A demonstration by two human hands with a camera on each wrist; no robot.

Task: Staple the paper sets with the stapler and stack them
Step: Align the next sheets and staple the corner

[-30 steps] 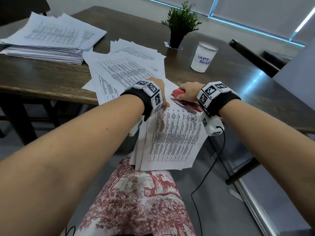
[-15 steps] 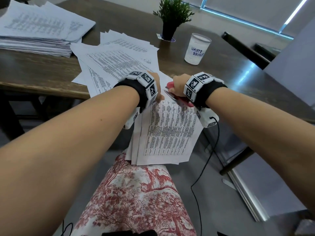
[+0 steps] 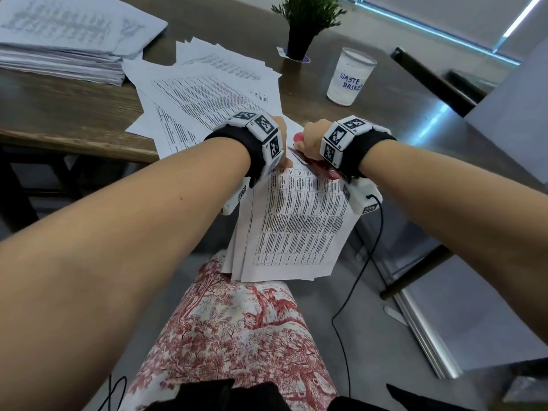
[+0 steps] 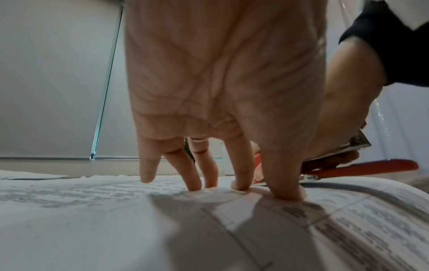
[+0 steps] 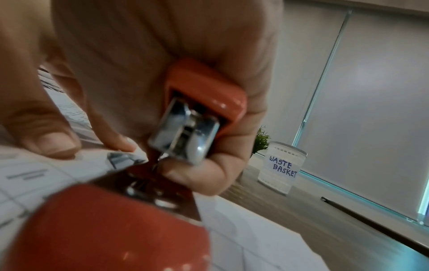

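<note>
Paper set: printed sheets, loosely squared; the far end lies on the surface near its front edge, the near end hangs off toward the lap.
Stapler: red with a metal magazine, at the far right corner of the paper set, that corner sitting between base and top arm.
Right hand: its grip is wrapped round the stapler, fingers over the red top, thumb underneath; the two arms are not yet squeezed together, a gap shows in the right wrist view.
Left hand: fingers straight and spread, tips pressing down on the top sheet just left of the stapler; it holds nothing.
Key relation: the stapler's long axis runs diagonally across the corner, nose toward the left fingers, tail toward the right wrist; the right hand is directly on it, the left hand just beside.
Judged step: the press that drives the staple, while the left hand keeps the sheets from shifting.
Loose sheets: fanned on the surface beyond the hands.
Tall pile: paper at the far left, probably the place for stacking.
Cup: white, lettered "WASTE BASKET", far right.
Plant: small, in a dark pot, behind the loose sheets.
</note>
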